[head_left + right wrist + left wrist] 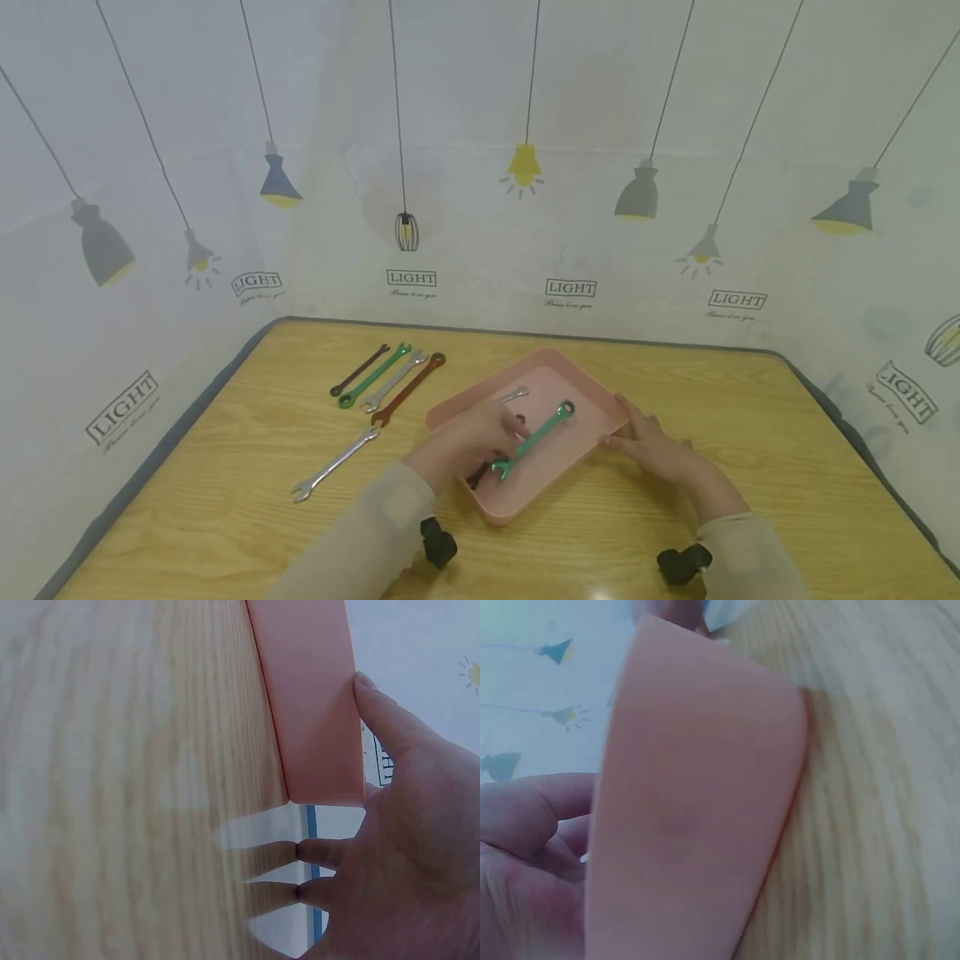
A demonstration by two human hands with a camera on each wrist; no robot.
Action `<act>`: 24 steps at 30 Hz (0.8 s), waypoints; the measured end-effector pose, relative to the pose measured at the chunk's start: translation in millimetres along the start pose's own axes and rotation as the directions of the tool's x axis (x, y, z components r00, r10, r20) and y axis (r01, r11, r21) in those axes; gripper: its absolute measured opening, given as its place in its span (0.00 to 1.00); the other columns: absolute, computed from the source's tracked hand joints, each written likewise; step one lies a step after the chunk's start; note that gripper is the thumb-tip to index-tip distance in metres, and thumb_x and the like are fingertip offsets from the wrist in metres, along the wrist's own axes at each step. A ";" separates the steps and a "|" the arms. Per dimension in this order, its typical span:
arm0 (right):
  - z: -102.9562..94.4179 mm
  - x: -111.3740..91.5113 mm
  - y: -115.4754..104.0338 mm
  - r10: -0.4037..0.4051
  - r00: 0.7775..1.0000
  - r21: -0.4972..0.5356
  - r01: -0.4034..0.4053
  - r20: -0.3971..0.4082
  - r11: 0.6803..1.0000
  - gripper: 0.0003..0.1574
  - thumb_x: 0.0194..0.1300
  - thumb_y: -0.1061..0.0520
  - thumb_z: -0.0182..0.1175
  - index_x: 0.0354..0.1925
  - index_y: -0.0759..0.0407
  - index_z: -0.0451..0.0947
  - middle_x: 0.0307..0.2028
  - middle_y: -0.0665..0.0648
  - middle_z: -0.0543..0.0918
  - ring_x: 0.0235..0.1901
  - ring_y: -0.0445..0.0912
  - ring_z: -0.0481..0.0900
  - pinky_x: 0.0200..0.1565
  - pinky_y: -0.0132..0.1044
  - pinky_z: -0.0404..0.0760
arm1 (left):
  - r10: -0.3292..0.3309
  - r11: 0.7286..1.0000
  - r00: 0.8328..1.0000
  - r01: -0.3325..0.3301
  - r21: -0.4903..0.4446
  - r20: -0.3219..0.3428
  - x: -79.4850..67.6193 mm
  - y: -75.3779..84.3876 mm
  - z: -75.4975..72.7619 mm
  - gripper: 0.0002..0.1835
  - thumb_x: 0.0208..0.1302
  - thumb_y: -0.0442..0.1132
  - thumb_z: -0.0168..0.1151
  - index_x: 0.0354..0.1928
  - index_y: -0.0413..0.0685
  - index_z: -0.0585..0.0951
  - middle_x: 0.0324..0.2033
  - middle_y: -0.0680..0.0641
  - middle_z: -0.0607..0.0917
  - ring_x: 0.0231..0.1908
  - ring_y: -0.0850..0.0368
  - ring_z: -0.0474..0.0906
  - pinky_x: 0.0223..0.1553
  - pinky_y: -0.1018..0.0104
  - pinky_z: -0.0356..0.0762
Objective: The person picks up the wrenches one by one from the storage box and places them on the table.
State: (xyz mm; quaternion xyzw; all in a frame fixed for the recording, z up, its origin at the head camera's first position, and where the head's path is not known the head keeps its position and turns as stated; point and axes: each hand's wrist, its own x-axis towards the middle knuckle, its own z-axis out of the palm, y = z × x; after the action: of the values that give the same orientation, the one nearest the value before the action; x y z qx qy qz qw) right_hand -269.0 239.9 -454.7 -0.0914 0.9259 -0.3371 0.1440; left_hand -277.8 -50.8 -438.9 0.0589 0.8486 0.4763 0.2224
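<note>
In the head view my left hand [483, 437] reaches down into the pink tray [585, 442], its fingers beside the shaft of a green combination wrench [542, 433]. I cannot tell whether the fingers grip that wrench. Partly under the hand lies a dark wrench [480, 475]; behind the hand a small silver wrench [513, 394] shows. In the left wrist view the tray's pink wall [690, 787] hides much of the hand. My right hand [656, 450] is at the tray's right corner, thumb touching the rim [358, 712] and straight fingers spread outside it.
Left of the tray several wrenches lie side by side: small dark [360, 371], green [375, 377], silver [393, 382] and red [408, 390]. Another silver wrench [335, 467] lies nearer on the wooden table [225, 483]. A lamp-printed curtain [480, 208] surrounds the table.
</note>
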 end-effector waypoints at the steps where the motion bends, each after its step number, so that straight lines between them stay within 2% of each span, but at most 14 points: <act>1: 0.0 0.2 0.2 -0.007 1.000 0.005 0.007 0.003 1.000 0.58 0.68 0.32 0.51 0.77 0.55 0.33 0.74 0.72 0.40 0.68 0.73 0.23 0.49 0.80 0.18 | 0.004 1.000 1.000 -0.004 -0.007 0.005 -1.0 -0.2 -2.3 0.14 0.55 0.25 0.66 0.43 0.46 0.86 0.36 0.49 0.83 0.27 0.56 0.75 0.27 0.69 0.75; 4: 0.3 0.1 0.8 -0.014 1.000 0.016 0.014 0.000 1.000 0.59 0.67 0.30 0.51 0.77 0.53 0.33 0.74 0.72 0.40 0.68 0.73 0.23 0.49 0.80 0.17 | 0.017 1.000 1.000 -0.017 0.009 0.012 -4.0 -2.0 -10.2 0.15 0.55 0.25 0.68 0.43 0.49 0.86 0.37 0.49 0.83 0.32 0.55 0.77 0.31 0.66 0.78; 8: 0.2 1.0 2.7 -0.010 1.000 0.017 0.010 0.000 1.000 0.60 0.65 0.28 0.50 0.77 0.53 0.33 0.74 0.71 0.39 0.68 0.73 0.23 0.49 0.79 0.17 | 0.020 0.997 1.000 -0.020 0.076 -0.010 -9.9 -5.3 -21.8 0.17 0.52 0.28 0.71 0.43 0.52 0.87 0.35 0.50 0.82 0.35 0.52 0.77 0.32 0.62 0.79; 10: -0.2 1.3 3.2 -0.006 1.000 0.015 0.006 -0.001 1.000 0.60 0.65 0.27 0.50 0.77 0.53 0.33 0.74 0.72 0.39 0.68 0.73 0.23 0.49 0.79 0.17 | 0.027 0.998 1.000 -0.026 0.063 -0.007 -12.7 -7.2 -26.8 0.18 0.51 0.27 0.71 0.44 0.51 0.86 0.36 0.49 0.82 0.37 0.51 0.77 0.33 0.61 0.81; 17: -0.9 0.9 4.4 -0.016 1.000 0.018 0.016 0.008 1.000 0.59 0.66 0.28 0.50 0.77 0.52 0.32 0.74 0.72 0.41 0.68 0.72 0.22 0.48 0.80 0.17 | 0.064 0.990 0.996 -0.057 -0.129 0.058 -28.0 -17.7 -48.8 0.20 0.51 0.22 0.65 0.49 0.39 0.83 0.37 0.42 0.82 0.34 0.49 0.80 0.32 0.59 0.83; 20: -0.2 1.5 5.5 -0.025 1.000 0.011 0.025 0.013 1.000 0.59 0.66 0.29 0.50 0.77 0.51 0.32 0.73 0.72 0.41 0.68 0.73 0.22 0.47 0.80 0.16 | 0.081 0.982 0.995 -0.069 -0.175 0.060 -35.5 -25.2 -59.8 0.21 0.52 0.21 0.63 0.51 0.36 0.82 0.39 0.41 0.81 0.35 0.49 0.79 0.34 0.60 0.83; 24: 0.4 2.6 5.7 -0.013 1.000 0.009 0.013 0.000 1.000 0.60 0.66 0.28 0.50 0.77 0.52 0.32 0.73 0.71 0.47 0.69 0.72 0.23 0.48 0.80 0.17 | 0.081 0.973 0.996 -0.069 -0.219 0.045 -43.2 -36.5 -75.3 0.22 0.53 0.21 0.62 0.52 0.35 0.81 0.41 0.40 0.80 0.37 0.50 0.79 0.36 0.59 0.83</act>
State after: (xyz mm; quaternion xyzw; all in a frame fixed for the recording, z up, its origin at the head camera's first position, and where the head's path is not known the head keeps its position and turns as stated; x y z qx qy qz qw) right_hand -271.8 243.3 -459.2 -0.0967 0.9236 -0.3424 0.1425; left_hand -267.8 -142.8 -421.8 0.0792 0.7825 0.5724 0.2322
